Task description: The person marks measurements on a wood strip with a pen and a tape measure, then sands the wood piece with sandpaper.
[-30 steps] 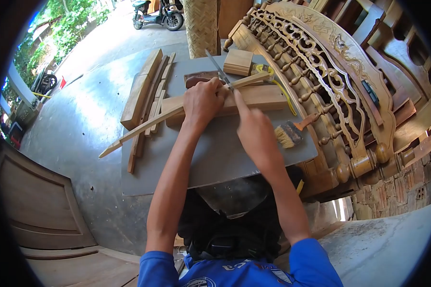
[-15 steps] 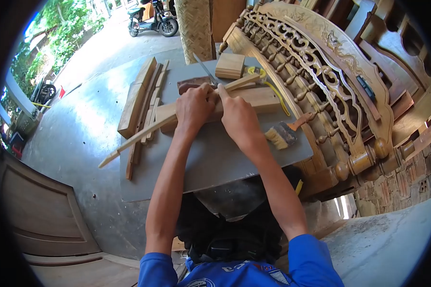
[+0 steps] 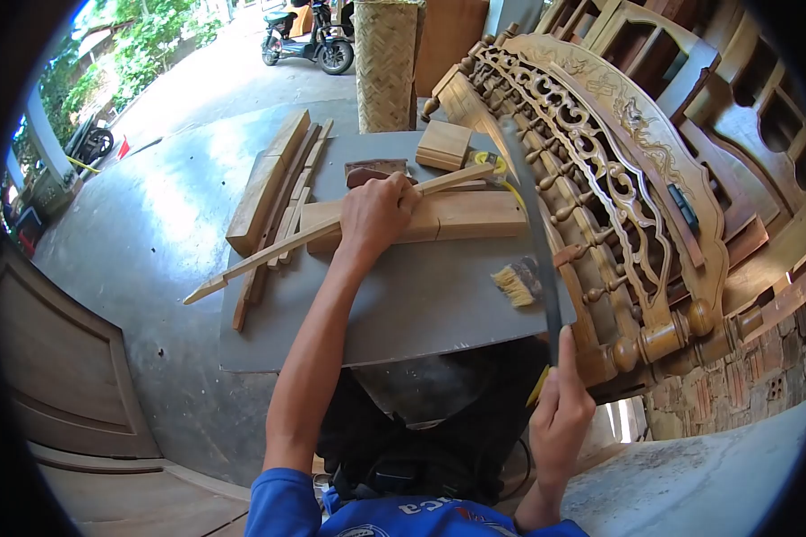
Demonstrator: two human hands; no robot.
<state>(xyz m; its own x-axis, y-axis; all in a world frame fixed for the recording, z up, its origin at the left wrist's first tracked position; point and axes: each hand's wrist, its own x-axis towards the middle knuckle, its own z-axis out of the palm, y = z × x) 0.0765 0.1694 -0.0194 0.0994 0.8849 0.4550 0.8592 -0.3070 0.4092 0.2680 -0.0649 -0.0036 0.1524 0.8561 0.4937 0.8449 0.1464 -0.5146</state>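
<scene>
My left hand (image 3: pixel 376 213) is closed on a long thin wooden strip (image 3: pixel 300 240). The strip lies slantwise across a thick wooden block (image 3: pixel 466 215), its left end jutting past the board. Off the board's near right edge, my right hand (image 3: pixel 560 416) grips a long, narrow, dark metal blade tool (image 3: pixel 539 228), index finger stretched along it. The blade points up and away, apart from the strip; its handle is hidden in my fist. Just beyond my left hand lies a dark brown wooden piece (image 3: pixel 373 170). A wide brush (image 3: pixel 519 282) is partly behind the blade.
On the grey board (image 3: pixel 394 313) are a thick beam (image 3: pixel 269 183) and thin strips at left, a small block (image 3: pixel 443 143) and a yellow tape measure (image 3: pixel 501 166) at back. A carved wooden furniture panel (image 3: pixel 591 152) borders the right side. A woven post (image 3: pixel 387 72) stands behind.
My right hand has drawn back from the strip towards me and to the right, lifting the blade tool with it. My left hand stays on the strip. The view has shifted slightly.
</scene>
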